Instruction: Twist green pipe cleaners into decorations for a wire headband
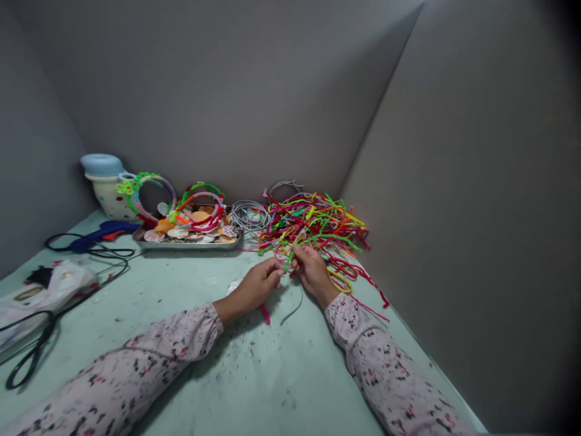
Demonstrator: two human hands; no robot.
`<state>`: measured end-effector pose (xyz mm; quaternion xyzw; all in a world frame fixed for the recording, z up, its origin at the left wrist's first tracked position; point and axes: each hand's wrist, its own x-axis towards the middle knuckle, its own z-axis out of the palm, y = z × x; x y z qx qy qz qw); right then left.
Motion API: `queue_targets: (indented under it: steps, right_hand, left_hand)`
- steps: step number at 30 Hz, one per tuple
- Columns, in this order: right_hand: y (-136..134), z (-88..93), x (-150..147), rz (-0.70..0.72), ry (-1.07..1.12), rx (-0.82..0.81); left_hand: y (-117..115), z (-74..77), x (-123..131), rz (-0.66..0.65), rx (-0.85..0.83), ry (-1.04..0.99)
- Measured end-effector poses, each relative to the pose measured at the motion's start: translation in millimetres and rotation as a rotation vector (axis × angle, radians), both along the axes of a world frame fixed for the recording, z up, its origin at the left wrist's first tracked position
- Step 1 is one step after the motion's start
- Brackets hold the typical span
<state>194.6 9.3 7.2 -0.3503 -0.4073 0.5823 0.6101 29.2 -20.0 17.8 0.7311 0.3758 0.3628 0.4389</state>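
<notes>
Green pipe cleaner [289,260] held near the back-right corner of the bench [272,387].
It is gripped by the closed fingertips of the right hand [313,270]; the left hand [261,283] is curled at its lower end, but whether that end is gripped cannot be told. A firm pinch and small turns would seem best, with the grey wire [298,306] kept untangled. The back edge is crowded by the stem pile [318,218]; wider room is offered toward the front.
</notes>
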Motion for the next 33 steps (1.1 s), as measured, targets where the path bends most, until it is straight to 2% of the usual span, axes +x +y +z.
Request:
queue_targets:
  steps: [6, 18, 25, 33]
  right_hand:
    - [-0.3, 0.3, 2.4, 0.025, 0.020, -0.006]
    - [2.9, -2.8, 1.8, -0.038, 0.009, -0.017]
    - [4.2, -3.6, 2.4, -0.045, 0.033, -0.024]
    - [3.4, -3.8, -1.9, -0.017, -0.043, -0.024]
  left_hand:
    - [0.8, -4.6, -1.6, 0.074, -0.009, -0.015]
    - [-0.4, 1.7, -6.5, 0.183, 0.104, 0.205]
    - [-0.9, 2.1, -6.1, 0.188, 0.165, 0.345]
    - [-7.1, 7.0, -1.2, 0.148, 0.246, 0.465]
